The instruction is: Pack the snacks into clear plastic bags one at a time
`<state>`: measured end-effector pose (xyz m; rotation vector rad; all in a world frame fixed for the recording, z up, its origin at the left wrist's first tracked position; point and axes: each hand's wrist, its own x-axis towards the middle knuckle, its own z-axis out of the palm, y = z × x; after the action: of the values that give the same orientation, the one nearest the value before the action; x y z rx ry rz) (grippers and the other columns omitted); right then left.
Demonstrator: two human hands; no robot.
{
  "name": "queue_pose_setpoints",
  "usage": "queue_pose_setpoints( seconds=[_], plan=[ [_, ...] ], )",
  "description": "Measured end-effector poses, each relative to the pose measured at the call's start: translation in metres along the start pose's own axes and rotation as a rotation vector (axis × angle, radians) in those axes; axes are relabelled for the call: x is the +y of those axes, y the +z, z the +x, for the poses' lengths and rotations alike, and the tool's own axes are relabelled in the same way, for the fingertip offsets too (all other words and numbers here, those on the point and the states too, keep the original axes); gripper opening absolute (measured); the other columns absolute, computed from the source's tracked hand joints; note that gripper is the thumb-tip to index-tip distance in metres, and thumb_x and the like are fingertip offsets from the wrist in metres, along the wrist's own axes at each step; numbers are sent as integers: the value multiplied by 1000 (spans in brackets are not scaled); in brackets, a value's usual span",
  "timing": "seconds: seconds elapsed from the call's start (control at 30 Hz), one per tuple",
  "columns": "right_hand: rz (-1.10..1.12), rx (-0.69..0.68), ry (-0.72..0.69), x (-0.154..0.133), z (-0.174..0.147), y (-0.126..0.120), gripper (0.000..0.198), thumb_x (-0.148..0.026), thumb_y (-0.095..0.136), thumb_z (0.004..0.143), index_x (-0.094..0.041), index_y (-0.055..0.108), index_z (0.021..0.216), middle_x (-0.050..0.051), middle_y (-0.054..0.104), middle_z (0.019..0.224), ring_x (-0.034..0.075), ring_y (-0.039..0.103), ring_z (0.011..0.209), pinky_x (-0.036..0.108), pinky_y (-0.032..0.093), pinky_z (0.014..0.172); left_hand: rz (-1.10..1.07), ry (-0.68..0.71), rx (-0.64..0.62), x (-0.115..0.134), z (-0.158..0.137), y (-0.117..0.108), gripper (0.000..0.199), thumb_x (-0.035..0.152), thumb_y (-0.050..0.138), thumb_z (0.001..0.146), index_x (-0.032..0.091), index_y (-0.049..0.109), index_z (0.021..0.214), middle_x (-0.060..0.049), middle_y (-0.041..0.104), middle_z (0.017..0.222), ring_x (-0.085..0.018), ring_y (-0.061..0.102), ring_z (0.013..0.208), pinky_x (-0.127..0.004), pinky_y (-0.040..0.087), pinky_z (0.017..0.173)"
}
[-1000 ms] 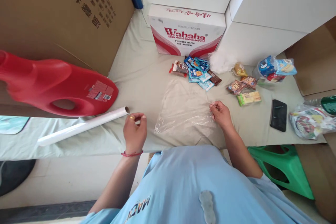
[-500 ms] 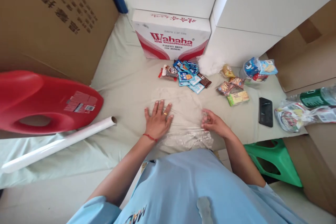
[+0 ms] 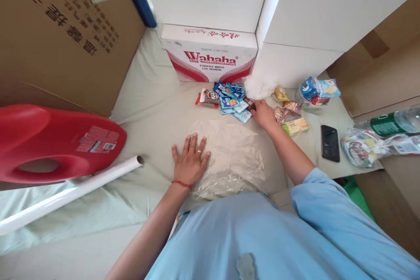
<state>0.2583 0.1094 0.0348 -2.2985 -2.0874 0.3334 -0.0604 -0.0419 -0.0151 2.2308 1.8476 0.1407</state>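
My left hand (image 3: 189, 164) lies flat with fingers spread on the left edge of a clear plastic bag (image 3: 234, 157), which is spread on the cloth. A ring and a red cord bracelet show on it. My right hand (image 3: 263, 114) reaches forward, its fingers closed at the right end of a dark brown snack packet (image 3: 250, 103); the fingertips are partly hidden. Beside that packet is a pile of small blue snack sachets (image 3: 229, 102). Left of the pile lies a red and brown snack packet (image 3: 208, 97).
Behind the snacks stand a Wahaha carton (image 3: 210, 59) and crumpled white plastic (image 3: 259, 86). Rightward are several wrapped snacks (image 3: 296, 126), a tub (image 3: 310, 94), a phone (image 3: 330, 143) and a green-labelled bottle (image 3: 389, 123). Leftward are a red jug (image 3: 65, 118) and a white roll (image 3: 75, 193).
My right hand has let go of the clear bag's right side and moved forward to the brown packet. My left hand stays flat on the bag. The view has shifted slightly.
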Motion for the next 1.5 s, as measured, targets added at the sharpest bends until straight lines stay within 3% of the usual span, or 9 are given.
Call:
queue_pose_setpoints(
  seconds=[0.13, 0.37, 0.5, 0.7, 0.93, 1.2, 1.3, 1.4, 1.5],
  plan=[
    [-95, -51, 25, -14, 15, 5, 45, -37, 56, 101, -12, 60, 138, 26, 61, 135, 39, 68, 115, 46, 54, 91, -12, -1, 1, 0, 0, -1, 59, 50, 35, 107, 31, 40, 163, -11, 26, 175, -34, 25, 162, -76, 1, 125],
    [-230, -89, 32, 18, -28, -15, 39, -39, 64, 93, -8, 74, 116, 30, 72, 114, 40, 72, 104, 42, 52, 83, -43, 13, 5, 0, -1, -1, 59, 49, 36, 107, 30, 40, 163, -10, 23, 175, -33, 23, 163, -76, 0, 125],
    [-124, -88, -53, 15, -37, -42, 34, -42, 68, 89, -14, 78, 107, 19, 77, 99, 34, 73, 91, 36, 50, 75, -64, 13, 3, -1, -1, 0, 60, 48, 38, 106, 30, 39, 163, -11, 24, 175, -34, 22, 163, -76, -1, 125],
    [207, -130, -319, -50, 11, -37, 43, -38, 68, 89, -19, 70, 128, 10, 77, 115, 27, 70, 98, 32, 51, 82, -55, 9, 16, -1, -1, 0, 59, 48, 38, 106, 31, 41, 162, -10, 25, 175, -34, 23, 163, -75, -1, 125],
    [112, 21, -351, -106, 88, -11, 45, -31, 61, 89, -10, 63, 129, 18, 71, 126, 31, 66, 109, 37, 50, 93, -55, 4, 9, 0, -1, -4, 58, 48, 36, 106, 30, 42, 162, -10, 27, 174, -34, 25, 162, -76, 2, 125],
    [-120, -279, -689, -83, 61, -9, 62, -30, 69, 80, -13, 56, 138, 20, 58, 149, 34, 62, 123, 37, 49, 98, -97, 12, 27, -2, -2, -1, 58, 48, 37, 107, 30, 43, 161, -10, 27, 174, -33, 25, 162, -73, -4, 126],
    [-67, -361, -720, -77, 49, -20, 60, -29, 67, 82, -17, 58, 140, 15, 67, 138, 32, 65, 117, 36, 50, 95, -132, 8, 29, -2, -2, 0, 57, 48, 38, 107, 31, 44, 161, -9, 27, 174, -33, 25, 162, -73, -5, 126],
    [5, -205, -580, -81, 63, -36, 60, -29, 64, 87, -15, 55, 144, 13, 74, 120, 32, 69, 104, 37, 51, 88, -146, 3, 30, -3, -1, 1, 57, 47, 39, 107, 31, 44, 161, -9, 27, 174, -33, 25, 162, -73, -6, 126],
    [-70, 22, -443, -94, 93, -43, 60, -25, 64, 86, -11, 54, 143, 19, 70, 131, 37, 67, 111, 42, 52, 91, -152, 5, 43, -3, -1, 2, 57, 48, 40, 106, 32, 44, 161, -9, 28, 174, -32, 25, 162, -72, -7, 127]
  ],
)
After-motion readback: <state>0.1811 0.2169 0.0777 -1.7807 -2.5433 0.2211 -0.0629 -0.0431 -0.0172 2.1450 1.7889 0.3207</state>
